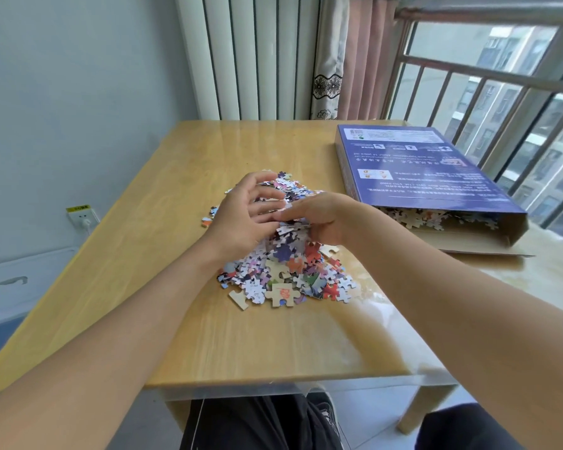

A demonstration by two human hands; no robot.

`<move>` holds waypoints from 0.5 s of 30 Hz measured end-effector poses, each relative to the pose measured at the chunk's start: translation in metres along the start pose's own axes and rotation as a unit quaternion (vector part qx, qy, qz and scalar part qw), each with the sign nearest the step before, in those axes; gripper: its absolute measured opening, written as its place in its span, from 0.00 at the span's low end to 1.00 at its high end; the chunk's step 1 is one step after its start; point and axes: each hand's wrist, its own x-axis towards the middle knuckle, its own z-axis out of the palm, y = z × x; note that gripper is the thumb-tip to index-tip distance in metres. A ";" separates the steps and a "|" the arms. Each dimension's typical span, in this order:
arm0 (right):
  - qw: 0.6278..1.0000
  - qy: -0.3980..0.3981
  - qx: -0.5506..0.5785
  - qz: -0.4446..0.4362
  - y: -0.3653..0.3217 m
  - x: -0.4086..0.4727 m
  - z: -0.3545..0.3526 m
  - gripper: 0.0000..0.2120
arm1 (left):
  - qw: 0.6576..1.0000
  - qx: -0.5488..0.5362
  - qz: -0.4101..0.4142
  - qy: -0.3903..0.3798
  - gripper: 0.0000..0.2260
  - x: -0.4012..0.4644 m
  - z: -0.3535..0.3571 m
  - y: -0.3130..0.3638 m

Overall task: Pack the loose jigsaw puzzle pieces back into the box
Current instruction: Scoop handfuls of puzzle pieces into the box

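My left hand [241, 219] spreads its fingers [267, 207] loosely apart over the puzzle pieces [286, 258] heaped on the bench [150, 254]. My right hand [322, 219] curls into the heap top. The box [413, 170] lies beyond my right fingers.

Bright daylight from the window [517, 102] at right; glare on the glossy counter [364, 319] near it. Soft shadows, mild overall softness, wide-angle bending at edges.
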 end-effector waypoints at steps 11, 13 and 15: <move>0.987 0.077 0.140 -0.030 0.003 -0.032 -0.038 0.09 | 0.992 0.016 0.023 0.123 0.16 0.017 0.013 0.017; 0.981 0.078 0.175 -0.027 0.005 -0.038 -0.046 0.13 | 0.992 0.038 0.023 0.119 0.15 0.022 0.023 0.018; 0.976 0.084 0.198 -0.023 0.009 -0.047 -0.061 0.17 | 0.991 0.083 0.036 0.100 0.13 0.028 0.039 0.022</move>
